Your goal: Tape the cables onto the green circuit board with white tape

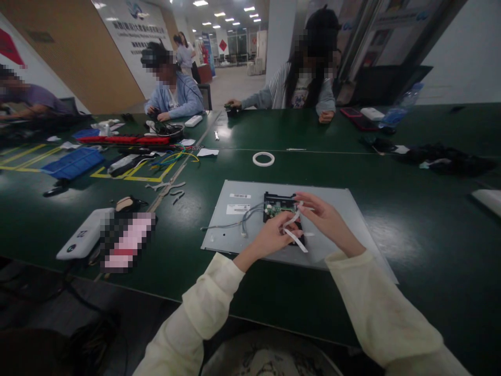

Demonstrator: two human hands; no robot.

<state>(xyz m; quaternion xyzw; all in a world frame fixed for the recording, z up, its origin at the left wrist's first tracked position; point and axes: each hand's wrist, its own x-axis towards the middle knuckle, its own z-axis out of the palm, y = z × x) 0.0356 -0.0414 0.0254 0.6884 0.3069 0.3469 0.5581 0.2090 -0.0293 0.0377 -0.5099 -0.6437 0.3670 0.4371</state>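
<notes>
A grey flat panel (242,190) lies on the table before me, with a black housing and green circuit board (276,209) on it. Grey cables (250,214) with small plugs run left from the board across the panel. Over the housing, my left hand (272,235) is closed on a thin white strip (296,241), whose loose end hangs toward me. My right hand (321,216) pinches the upper part of the white strip, thumb and forefinger together near the housing's right side. Both hands partly cover the board. Whether the strip is tape or flat cable I cannot tell.
Beyond the panel lies a white ring (263,159). To the left are pliers (165,185), a white power bank (86,233), a blue tray (72,163) and a red power strip (125,140). Several people sit across the green table (430,209); a bottle (403,107) stands far right.
</notes>
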